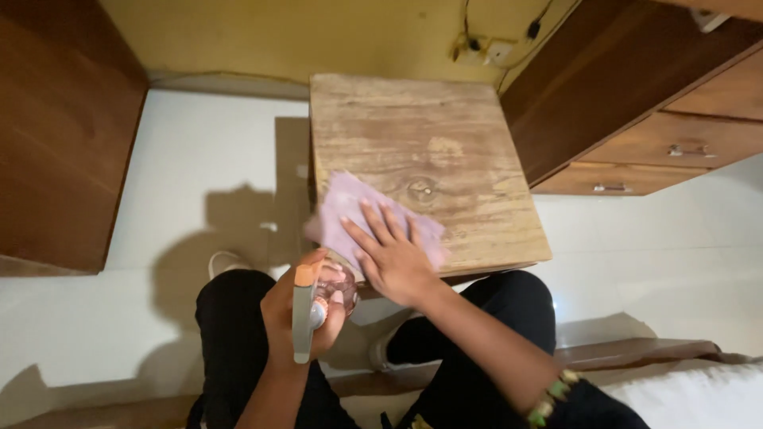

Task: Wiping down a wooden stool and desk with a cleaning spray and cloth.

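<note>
The biggest thing before me is the one small wooden tabletop (445, 135), square, worn and pale in patches, standing on the white floor (199, 159) against a yellow wall. To its right is a brown wooden cabinet (636, 95) with two drawers that I can count, each with a metal handle. A dark wooden panel (56, 135) fills the left edge.

On the near left corner of the tabletop lies one mauve cloth (346, 208), part of it hanging past the edge. My right hand (393, 258) rests flat on that cloth, fingers spread wide and pressed down, gripping nothing. A beaded band (552, 395) sits on that wrist.

My left hand (302, 314) is curled tight around one spray bottle (326, 290), clear-bodied with an orange and grey trigger head, held just below the tabletop's near edge, beside my right hand and over my dark-trousered knees.
</note>
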